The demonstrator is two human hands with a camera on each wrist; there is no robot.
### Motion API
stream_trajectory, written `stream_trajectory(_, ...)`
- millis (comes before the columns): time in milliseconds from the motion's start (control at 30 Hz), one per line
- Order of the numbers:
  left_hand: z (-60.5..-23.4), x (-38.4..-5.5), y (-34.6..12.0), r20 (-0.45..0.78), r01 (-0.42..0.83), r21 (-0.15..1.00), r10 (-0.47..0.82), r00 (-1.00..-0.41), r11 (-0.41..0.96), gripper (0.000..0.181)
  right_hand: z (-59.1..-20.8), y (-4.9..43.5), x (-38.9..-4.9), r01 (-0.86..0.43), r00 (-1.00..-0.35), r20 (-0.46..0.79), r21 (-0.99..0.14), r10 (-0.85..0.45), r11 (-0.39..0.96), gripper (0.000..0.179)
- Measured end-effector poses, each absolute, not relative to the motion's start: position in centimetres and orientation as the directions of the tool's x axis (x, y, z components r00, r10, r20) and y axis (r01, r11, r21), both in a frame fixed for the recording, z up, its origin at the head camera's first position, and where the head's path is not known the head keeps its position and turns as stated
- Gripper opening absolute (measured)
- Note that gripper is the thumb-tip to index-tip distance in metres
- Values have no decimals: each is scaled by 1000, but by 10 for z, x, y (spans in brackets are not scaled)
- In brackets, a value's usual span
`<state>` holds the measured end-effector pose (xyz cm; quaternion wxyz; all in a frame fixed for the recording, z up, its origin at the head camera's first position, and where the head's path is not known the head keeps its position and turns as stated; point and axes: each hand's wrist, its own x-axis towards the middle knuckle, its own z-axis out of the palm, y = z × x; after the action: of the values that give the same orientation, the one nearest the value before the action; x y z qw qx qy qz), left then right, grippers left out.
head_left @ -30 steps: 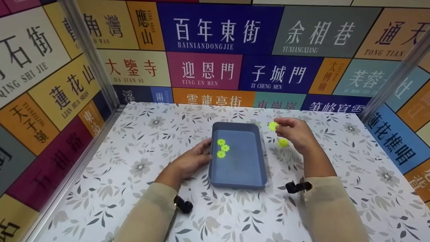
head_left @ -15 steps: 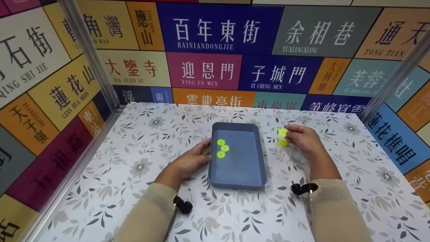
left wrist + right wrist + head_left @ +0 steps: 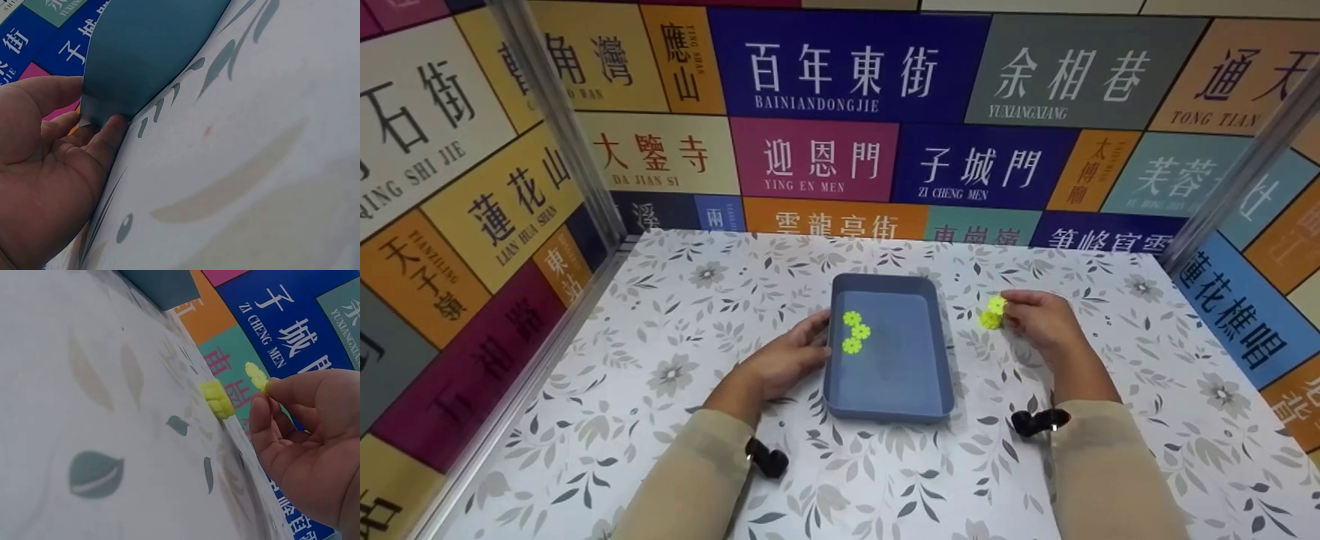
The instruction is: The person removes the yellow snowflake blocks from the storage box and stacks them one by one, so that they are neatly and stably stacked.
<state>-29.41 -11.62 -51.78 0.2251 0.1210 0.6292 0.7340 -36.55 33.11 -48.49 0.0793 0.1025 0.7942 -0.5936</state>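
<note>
A grey-blue rectangular tray lies on the table with several yellow-green flower-shaped pieces along its left part. My left hand rests against the tray's left wall, fingers and thumb on its outside; in the left wrist view its fingertips touch the wall. To the right of the tray, my right hand pinches one yellow flower-shaped piece between thumb and fingertips. That piece is held just above a small stack of yellow pieces on the table, apart from it in the right wrist view.
A white tablecloth with grey leaves and flowers covers the table. Behind stands a wall of coloured panels with Chinese lettering. Metal posts rise at the corners. A black wrist device sits at each cuff.
My right hand has moved right and toward me, bringing the pinched flower-shaped piece from behind the small stack to just over it. The left hand and the tray stay in place.
</note>
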Motion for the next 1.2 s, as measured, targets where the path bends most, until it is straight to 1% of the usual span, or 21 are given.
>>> stream_trajectory(333, -517, -294, -117, -129, -191, 978, 469, -874, -85, 81, -494, 333, -364, 236, -972, -233, -936, 44, 262, 50)
stream_trajectory(767, -517, -294, -116, -122, -181, 980, 470, -874, -83, 80, -497, 331, -368, 223, -975, -213, -924, 64, 310, 49)
stream_trajectory(1200, -517, -295, -117, -138, -199, 976, 457, -879, -87, 81, -498, 329, -368, 232, -973, -214, -911, 91, 341, 45)
